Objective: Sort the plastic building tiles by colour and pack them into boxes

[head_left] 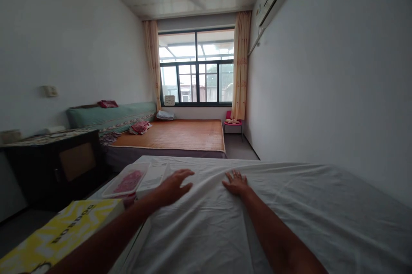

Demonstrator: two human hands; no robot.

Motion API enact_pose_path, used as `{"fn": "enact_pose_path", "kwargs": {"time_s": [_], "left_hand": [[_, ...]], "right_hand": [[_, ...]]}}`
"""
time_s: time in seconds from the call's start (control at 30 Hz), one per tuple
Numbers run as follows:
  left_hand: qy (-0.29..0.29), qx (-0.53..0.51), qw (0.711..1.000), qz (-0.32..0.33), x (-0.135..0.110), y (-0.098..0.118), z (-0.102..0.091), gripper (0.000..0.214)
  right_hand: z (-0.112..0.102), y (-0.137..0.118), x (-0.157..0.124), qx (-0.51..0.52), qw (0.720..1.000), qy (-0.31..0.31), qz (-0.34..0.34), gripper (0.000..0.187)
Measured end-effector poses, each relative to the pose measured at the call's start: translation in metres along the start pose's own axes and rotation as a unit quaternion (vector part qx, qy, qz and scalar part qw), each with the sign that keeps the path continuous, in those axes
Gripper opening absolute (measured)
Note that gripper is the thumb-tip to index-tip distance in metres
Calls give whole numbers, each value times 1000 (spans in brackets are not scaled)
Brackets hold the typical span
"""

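Note:
A white sheet (289,205) covers the bed in front of me, creased and rumpled. My left hand (175,186) lies on it with fingers stretched out and apart, palm down, beside a clear plastic tray (127,179). A little to the right, my right hand (236,181) presses flat on the sheet with fingers spread. A ridge of cloth rises between the two hands. Neither hand holds anything.
A yellow and white box (54,235) lies at the lower left, by the bed's edge. A dark cabinet (54,162) stands left. Beyond is a second bed with a woven mat (180,134), a green bolster, a pink chair (233,123) and a window.

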State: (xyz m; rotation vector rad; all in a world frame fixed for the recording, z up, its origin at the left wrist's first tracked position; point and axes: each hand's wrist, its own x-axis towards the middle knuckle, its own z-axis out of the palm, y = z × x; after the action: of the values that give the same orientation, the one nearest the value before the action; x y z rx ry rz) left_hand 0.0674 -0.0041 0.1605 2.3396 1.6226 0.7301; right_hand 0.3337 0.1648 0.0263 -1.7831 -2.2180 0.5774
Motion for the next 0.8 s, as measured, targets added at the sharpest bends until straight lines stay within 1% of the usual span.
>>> {"fn": "enact_pose_path", "kwargs": {"time_s": [0.07,0.1,0.13,0.2,0.27,0.3,0.33,0.4,0.47,0.53,0.57,0.63,0.67,0.7,0.77,0.8], "left_hand": [[-57,0,997,45,-10,32,49,46],[-81,11,994,78,-18,46,74,48],[-105,24,987,118,-27,57,98,53],[-151,49,961,227,-45,76,145,67],[-159,72,928,330,-60,91,185,56],[-143,88,917,362,-66,98,200,49],[-124,104,909,384,-71,105,211,46],[-92,123,898,413,-78,118,221,43],[-76,129,896,419,-82,128,219,41],[-71,131,897,415,-83,134,213,39],[-71,132,896,418,-84,136,210,38],[-70,132,889,433,-85,139,210,38],[-68,130,885,441,-85,139,211,39],[-68,127,883,447,-86,139,214,41],[-68,117,882,451,-87,138,219,46],[-69,111,883,451,-87,138,221,47]], "right_hand": [[-12,17,-15,1,1000,5,-14,62],[-19,31,-26,-1,1000,16,-17,59],[-25,48,-41,-4,999,29,-14,58],[-34,89,-76,-17,998,66,16,58],[-36,132,-114,-43,991,108,62,61],[-35,150,-132,-56,987,128,85,61],[-34,165,-147,-67,982,146,99,62],[-30,184,-169,-72,978,169,101,61],[-31,189,-179,-62,979,176,81,58],[-41,189,-183,-54,981,174,58,54],[-51,191,-185,-53,982,174,52,53],[-80,203,-195,-60,978,191,48,54],[-98,214,-205,-75,971,218,58,55],[-118,229,-217,-91,961,249,74,58],[-158,268,-251,-139,923,331,137,61],[-175,290,-270,-145,910,351,167,66]]}}
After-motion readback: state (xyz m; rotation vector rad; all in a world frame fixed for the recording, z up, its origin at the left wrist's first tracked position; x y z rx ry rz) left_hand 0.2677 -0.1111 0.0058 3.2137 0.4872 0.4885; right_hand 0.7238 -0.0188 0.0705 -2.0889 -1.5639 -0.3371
